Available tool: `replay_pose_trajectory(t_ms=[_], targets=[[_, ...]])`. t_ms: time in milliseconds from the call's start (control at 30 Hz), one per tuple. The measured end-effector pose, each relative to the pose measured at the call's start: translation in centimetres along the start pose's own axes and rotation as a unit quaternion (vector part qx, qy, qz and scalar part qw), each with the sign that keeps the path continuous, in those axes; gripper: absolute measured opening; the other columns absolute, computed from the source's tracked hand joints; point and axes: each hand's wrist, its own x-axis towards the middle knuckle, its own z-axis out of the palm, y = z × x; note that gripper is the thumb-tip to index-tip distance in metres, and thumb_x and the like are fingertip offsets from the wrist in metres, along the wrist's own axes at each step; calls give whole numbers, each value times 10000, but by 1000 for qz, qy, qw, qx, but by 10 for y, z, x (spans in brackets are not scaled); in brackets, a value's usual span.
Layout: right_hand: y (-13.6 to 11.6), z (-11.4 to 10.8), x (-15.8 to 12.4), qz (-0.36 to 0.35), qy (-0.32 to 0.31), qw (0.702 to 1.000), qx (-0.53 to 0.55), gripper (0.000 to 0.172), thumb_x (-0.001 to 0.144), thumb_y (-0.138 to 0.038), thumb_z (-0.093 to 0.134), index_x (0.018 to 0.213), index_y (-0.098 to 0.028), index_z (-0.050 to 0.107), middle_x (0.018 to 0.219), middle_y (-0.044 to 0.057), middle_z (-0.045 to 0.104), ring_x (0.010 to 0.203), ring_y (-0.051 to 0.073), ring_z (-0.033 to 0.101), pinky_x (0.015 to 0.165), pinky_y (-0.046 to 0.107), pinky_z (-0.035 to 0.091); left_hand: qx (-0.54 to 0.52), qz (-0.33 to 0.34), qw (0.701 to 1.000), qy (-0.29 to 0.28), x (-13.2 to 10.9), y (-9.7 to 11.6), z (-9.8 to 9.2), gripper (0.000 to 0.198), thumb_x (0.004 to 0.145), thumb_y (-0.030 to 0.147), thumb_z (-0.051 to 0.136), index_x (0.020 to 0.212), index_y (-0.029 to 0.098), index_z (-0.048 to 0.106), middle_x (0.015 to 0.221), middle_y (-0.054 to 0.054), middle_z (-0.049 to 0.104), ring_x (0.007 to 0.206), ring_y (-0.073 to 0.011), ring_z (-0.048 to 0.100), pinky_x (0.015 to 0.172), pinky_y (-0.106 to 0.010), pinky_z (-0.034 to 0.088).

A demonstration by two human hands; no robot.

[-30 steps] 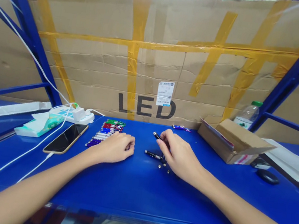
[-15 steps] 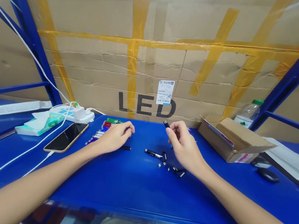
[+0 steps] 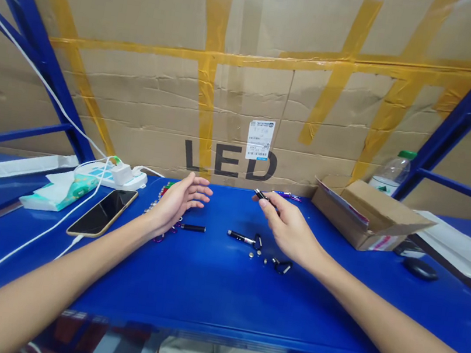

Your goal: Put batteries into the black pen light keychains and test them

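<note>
My right hand (image 3: 292, 226) is closed around a small black cylinder (image 3: 261, 195) whose silver end points up and left. My left hand (image 3: 179, 200) is held up with its fingers apart and nothing in it, over a row of coloured pen-like items, mostly hidden behind it. A black tube (image 3: 193, 228) lies just right of that hand. Between the hands, a black pen-like piece (image 3: 240, 237) rests on the blue table (image 3: 201, 289), with a black clip at its right end. Small silver button cells (image 3: 258, 253) and another black clip piece (image 3: 281, 266) lie nearer to me.
At left are a phone (image 3: 102, 213), a tissue pack (image 3: 60, 191), a white power strip (image 3: 129, 178) and cables. An open cardboard box (image 3: 362, 216), a bottle (image 3: 393, 173) and a black mouse (image 3: 420, 268) are at right. A purple pen (image 3: 288, 195) lies at the back.
My left hand has opened, its fingers now spread and turned upright. In my right hand the black cylinder lies at a slightly different angle, with more of it showing. The view has shifted slightly.
</note>
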Motion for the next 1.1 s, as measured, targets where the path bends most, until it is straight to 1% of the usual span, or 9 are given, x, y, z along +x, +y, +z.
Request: replay_pose_trajectory(t_ms=[100,233,300,400,500,733,833,967,1100], targets=[[-4,0,-1,-3,-16,1000,11,283,1100,-475,460,1062,-230,596,851,-1,641,738,181,561,678,306,415,-41,-15,999,-4,-2,1,1,530,1119,582,406,1184,130,674,1148,-166,763,987,-224,726,820,-308,585],[-3,1,-1,-8,-12,1000,21,244,1084,-490,521,1069,-247,545,730,-45,606,648,169,524,644,299,398,-55,-10,998,-14,-3,0,3,606,1105,646,379,1223,126,668,1227,-195,754,1052,-248,728,854,-327,597],[-3,0,-1,-20,-8,1000,2,265,1086,-492,520,1074,-238,594,789,-21,638,705,182,550,673,309,409,-56,-5,998,-18,-4,0,3,628,1096,669,378,1233,128,667,1235,-196,753,1069,-254,727,860,-330,598],[-5,-1,-1,-22,-14,1000,-2,318,1110,-477,466,1096,-228,663,986,29,718,885,215,630,777,329,457,-55,1,998,-16,-3,-1,3,655,1083,698,378,1236,133,672,1229,-193,756,1076,-262,727,856,-336,599],[-10,-2,-3,-14,-25,1000,-1,322,1120,-459,441,1133,-233,671,1037,30,742,913,221,657,795,329,469,-57,12,998,-8,-3,1,1,678,1078,719,357,1222,138,678,1226,-191,761,1083,-266,730,865,-343,599],[-18,-3,-8,-43,-70,993,-82,283,1108,-417,449,1027,-227,643,776,-14,677,680,181,589,664,300,387,-84,37,996,19,-1,10,-1,729,1088,728,257,1179,144,684,1205,-184,768,1064,-259,745,859,-342,607],[-20,-2,-9,-56,-133,983,-112,249,1088,-384,480,1045,-222,664,738,-16,679,629,173,584,638,289,370,-77,15,997,-2,-3,6,2,719,1080,736,288,1196,145,680,1230,-192,765,1078,-270,745,864,-352,610],[-20,2,-12,-84,-200,968,-124,229,1075,-334,499,1084,-212,693,799,17,733,676,183,639,658,281,389,-66,-32,995,-64,-8,-1,7,713,1060,751,356,1244,142,677,1317,-208,741,1099,-281,741,892,-367,609],[-19,5,-14,-89,-189,969,-135,243,1087,-327,477,1114,-207,686,810,27,740,666,180,643,657,275,387,-72,-57,991,-97,-12,-4,10,741,1055,764,350,1284,143,683,1376,-215,720,1149,-297,732,946,-394,604]])
